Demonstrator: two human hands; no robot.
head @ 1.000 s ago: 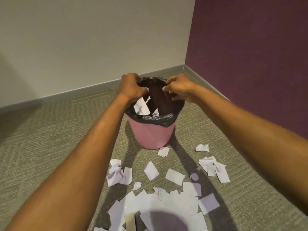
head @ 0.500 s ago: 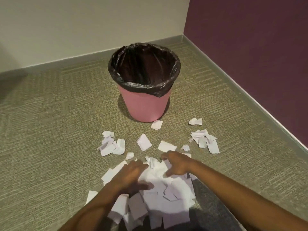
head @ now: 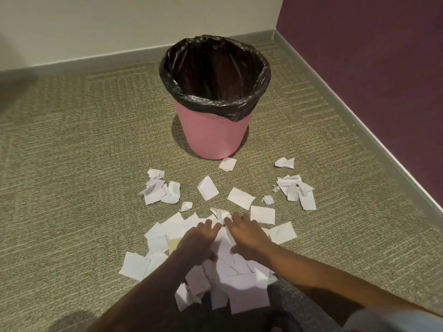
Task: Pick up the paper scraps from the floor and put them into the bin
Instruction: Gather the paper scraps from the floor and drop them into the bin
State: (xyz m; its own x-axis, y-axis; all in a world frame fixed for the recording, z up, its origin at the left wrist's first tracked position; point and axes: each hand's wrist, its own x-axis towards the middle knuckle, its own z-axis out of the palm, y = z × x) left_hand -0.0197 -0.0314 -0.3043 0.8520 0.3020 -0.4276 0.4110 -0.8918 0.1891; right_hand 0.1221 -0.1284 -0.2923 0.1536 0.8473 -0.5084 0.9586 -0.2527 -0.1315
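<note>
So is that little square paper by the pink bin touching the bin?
Apart. The head view shows a thin strip of carpet between the square scrap and the pink bin.

Olive patterned carpet (head: 72,164), cream wall (head: 119,25), purple wall (head: 371,56), grey skirting board (head: 335,97)

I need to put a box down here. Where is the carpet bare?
Bare: the carpet left of the pink bin, and the strip between bin and purple wall. Crowded: the scrap pile under both hands.
</note>
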